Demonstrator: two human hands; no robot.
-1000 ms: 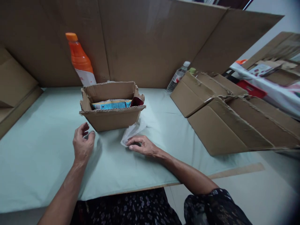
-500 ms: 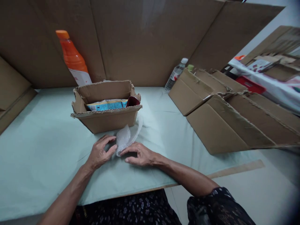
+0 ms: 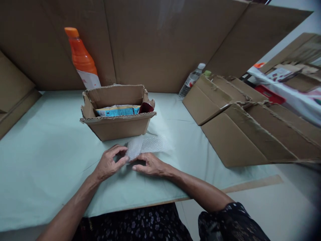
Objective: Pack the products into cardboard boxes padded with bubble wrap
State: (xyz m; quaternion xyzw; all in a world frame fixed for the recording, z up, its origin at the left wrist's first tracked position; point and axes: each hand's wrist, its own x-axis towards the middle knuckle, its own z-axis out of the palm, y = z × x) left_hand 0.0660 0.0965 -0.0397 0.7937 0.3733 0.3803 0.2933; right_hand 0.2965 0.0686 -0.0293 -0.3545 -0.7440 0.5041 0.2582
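A strip of clear bubble wrap (image 3: 147, 144) lies on the table in front of the small box, its left end folded over. My left hand (image 3: 109, 162) pinches that folded end between thumb and fingers. Close beside it, my right hand (image 3: 149, 164) grips the wrap's near edge with its fingers, the thumb lower and a little apart; the fingertips are partly hidden. Just beyond both hands stands an open cardboard box (image 3: 120, 129). Inside it are a blue and yellow packet (image 3: 119, 110) and a dark red item (image 3: 146, 108).
An orange bottle (image 3: 84, 62) stands behind the box, by a tall cardboard panel (image 3: 160, 43). To the right are a clear water bottle (image 3: 192, 81) and open cardboard boxes (image 3: 233, 140). Another cardboard box (image 3: 15, 87) is at the left edge. Pale green cloth (image 3: 55, 150) covers the table.
My left hand has moved right and taken hold of the bubble wrap. The strip has been folded over at its left end, and its other end now lies out to the right.
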